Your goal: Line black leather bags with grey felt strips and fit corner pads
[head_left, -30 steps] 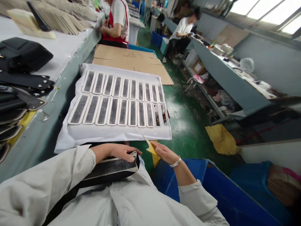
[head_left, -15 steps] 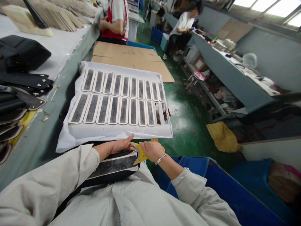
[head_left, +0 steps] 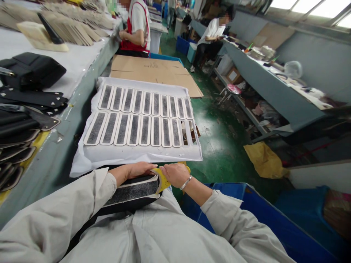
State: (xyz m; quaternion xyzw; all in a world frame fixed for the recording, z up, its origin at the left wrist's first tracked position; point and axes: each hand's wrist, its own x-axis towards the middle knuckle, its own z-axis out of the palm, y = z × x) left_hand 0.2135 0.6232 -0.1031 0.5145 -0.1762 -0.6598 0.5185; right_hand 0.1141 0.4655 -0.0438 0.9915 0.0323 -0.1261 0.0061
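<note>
A black bag-like piece [head_left: 120,209] lies across my lap. Set into its top is a long dark grey panel [head_left: 134,191] with white edging. My left hand [head_left: 137,169] grips the far side of this piece near its right end, with the fingers partly hidden. My right hand [head_left: 175,175] is closed round a flat yellow tool [head_left: 163,180] with a curved front edge. That curved edge touches the rounded right end of the panel, close to my left fingertips.
Ahead lies a white sheet [head_left: 123,153] holding two rows of white-edged dark strips [head_left: 134,130], above cardboard [head_left: 153,69]. Black parts [head_left: 35,69] crowd the left bench [head_left: 79,69]. A blue bin [head_left: 263,215] stands at right. Two people work farther off.
My left thumb, raised before, now lies lower against the yellow tool's edge. My right hand and the tool have shifted slightly left. The view has turned a little.
</note>
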